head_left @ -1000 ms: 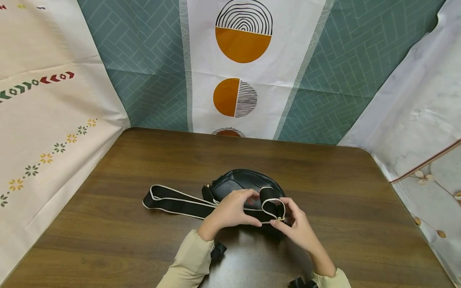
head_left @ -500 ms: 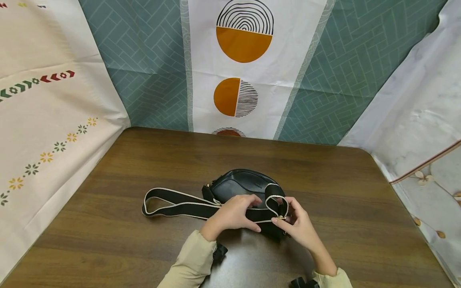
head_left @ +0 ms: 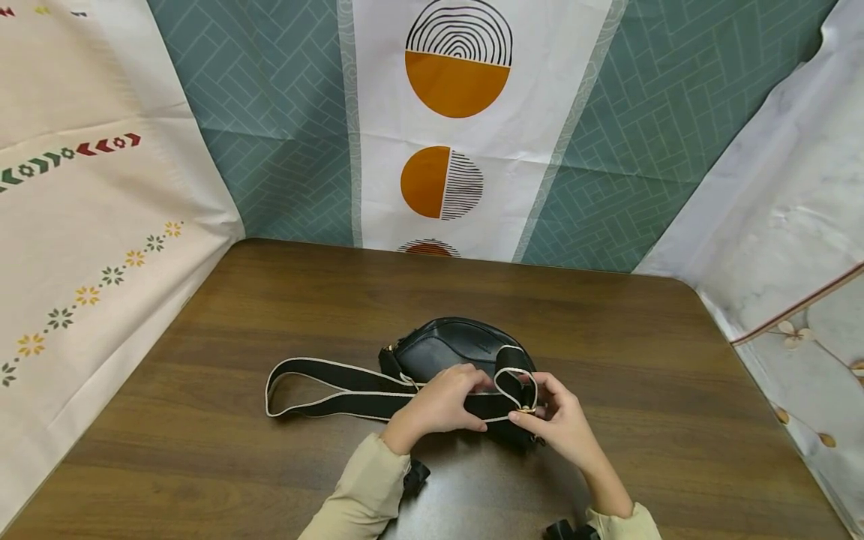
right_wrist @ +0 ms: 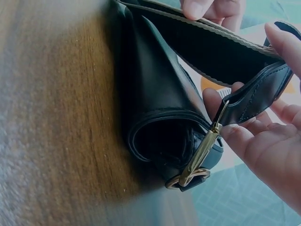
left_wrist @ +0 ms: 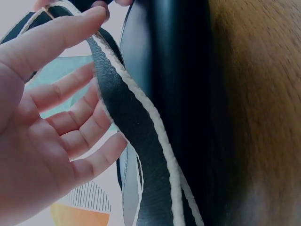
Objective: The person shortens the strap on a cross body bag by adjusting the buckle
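A black handbag (head_left: 439, 351) with a smooth, leather-like surface lies in the middle of the table. Its black strap (head_left: 367, 406) has cream edging and stretches left in a long loop. My left hand (head_left: 439, 403) holds the strap in front of the bag, with fingers behind it and thumb at its near side. At the bag's right end, my right hand (head_left: 560, 424) pinches the strap's leather end tab (right_wrist: 257, 96), beside a small upright curl of strap. A gold clasp (right_wrist: 200, 157) joins that tab to a ring on the bag in the right wrist view.
The brown wooden table (head_left: 324, 292) extends around the bag on all sides. Behind it hangs a teal and white patterned cloth (head_left: 283, 172). Light cloths flank the table, one at the left (head_left: 101, 210) and one at the right (head_left: 776, 217).
The strap's left loop has spread wider and its lower run has shifted toward me. Both hands moved slightly right at first, then stayed nearly still. The bag stays in place.
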